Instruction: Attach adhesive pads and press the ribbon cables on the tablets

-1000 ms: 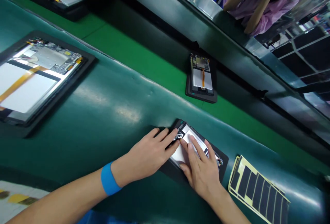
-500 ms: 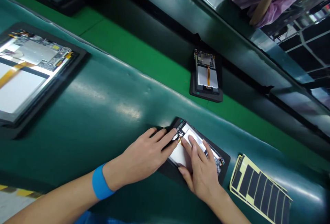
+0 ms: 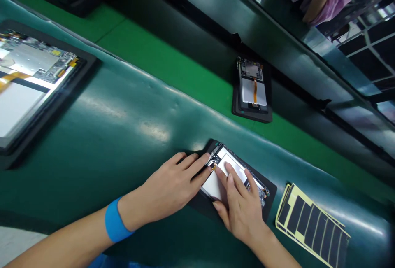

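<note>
An opened tablet [image 3: 212,186], its pale inner panel and circuit parts showing, lies at a slant on a black pad [image 3: 269,185]. My left hand [image 3: 173,185], blue band at the wrist, reaches in from the left. Its fingers are stretched out, and the index finger and thumb touch the tablet's left end by a small orange flex cable [image 3: 213,167]. Over the panel, my right hand [image 3: 242,202] rests with spread fingers, one fingertip close to the cable. My hands cover part of the tablet and its circuit board.
Right of the tablet lies a stack of yellow sheets with black strips [image 3: 321,227]. Another opened tablet [image 3: 253,91] sits on the green belt [image 3: 148,62]; a larger-looking one [image 3: 27,78] lies at left. Across the line, a person in a pink top [image 3: 333,0] is partly visible.
The view has shifted slightly, so the tablet on the belt appears farther right and the left one farther left. Both hands stay nearly in place on the tablet.
</note>
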The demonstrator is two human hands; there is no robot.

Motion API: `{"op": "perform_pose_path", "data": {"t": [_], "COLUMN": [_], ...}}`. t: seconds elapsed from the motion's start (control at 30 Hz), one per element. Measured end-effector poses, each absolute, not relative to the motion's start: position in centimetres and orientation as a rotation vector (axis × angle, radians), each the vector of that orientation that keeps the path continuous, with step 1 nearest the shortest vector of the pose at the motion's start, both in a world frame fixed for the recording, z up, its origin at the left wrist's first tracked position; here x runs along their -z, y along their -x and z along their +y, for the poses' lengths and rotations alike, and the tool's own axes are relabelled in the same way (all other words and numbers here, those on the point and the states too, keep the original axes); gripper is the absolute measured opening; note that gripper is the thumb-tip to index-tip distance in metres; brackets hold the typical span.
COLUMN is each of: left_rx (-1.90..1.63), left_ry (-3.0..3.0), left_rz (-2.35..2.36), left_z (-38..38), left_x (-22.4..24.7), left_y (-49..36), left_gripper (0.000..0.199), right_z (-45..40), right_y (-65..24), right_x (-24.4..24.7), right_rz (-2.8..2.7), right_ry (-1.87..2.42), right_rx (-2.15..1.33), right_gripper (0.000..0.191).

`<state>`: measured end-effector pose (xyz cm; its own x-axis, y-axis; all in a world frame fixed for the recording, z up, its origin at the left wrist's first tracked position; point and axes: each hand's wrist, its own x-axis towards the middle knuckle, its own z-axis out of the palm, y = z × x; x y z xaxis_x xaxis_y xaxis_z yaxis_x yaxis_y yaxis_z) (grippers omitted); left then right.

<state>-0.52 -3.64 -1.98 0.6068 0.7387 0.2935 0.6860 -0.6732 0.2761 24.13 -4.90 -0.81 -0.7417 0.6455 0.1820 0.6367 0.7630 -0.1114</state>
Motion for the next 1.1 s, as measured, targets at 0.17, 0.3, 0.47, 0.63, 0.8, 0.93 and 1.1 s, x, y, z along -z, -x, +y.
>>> {"op": "perform_pose_path", "data": {"t": [0.17,0.3,0.47,0.63,0.8,0.93,1.1], "left_rx": [-0.596,-0.598,-0.588,-0.614,-0.594,-0.58,-0.521], "left_ry": [-2.689,-2.684,-2.681,-2.68,-2.649,-2.638,-2.662], "left_rz": [1.208,1.202,1.191,1.184,1.192,1.181,1.185], "left_z": [-3.64,-3.59,-3.56,-3.46,-3.28,-3.1,-3.13], "left_x": [2.03,2.08,2.12,2.08,1.91,1.8,1.83], "left_y": [0.55,0.52,0.56,0.66,0.81,0.98,0.98], "left_gripper": [0.035,0.034,0.034,0.032,0.032,0.033,0.035], "right_z": [-4.84,-4.79,-4.8,-4.71,-4.71,-4.79,-4.8], "right_y": [-23.93,-23.83,-23.8,-23.67,-23.69,-23.87,-23.9], "right_x": [0.48,0.34,0.43,0.47,0.66,0.89,0.96], "right_rz": [-2.77,-2.798,-2.798,-2.778,-2.759,-2.762,-2.765], "right_ry": [0.997,0.988,0.994,0.994,0.987,0.994,0.989], "right_rx": [-0.045,-0.027,-0.02,-0.013,-0.022,-0.034,-0.035], "right_gripper": [0.073,0.074,0.075,0.072,0.072,0.071,0.067]}}
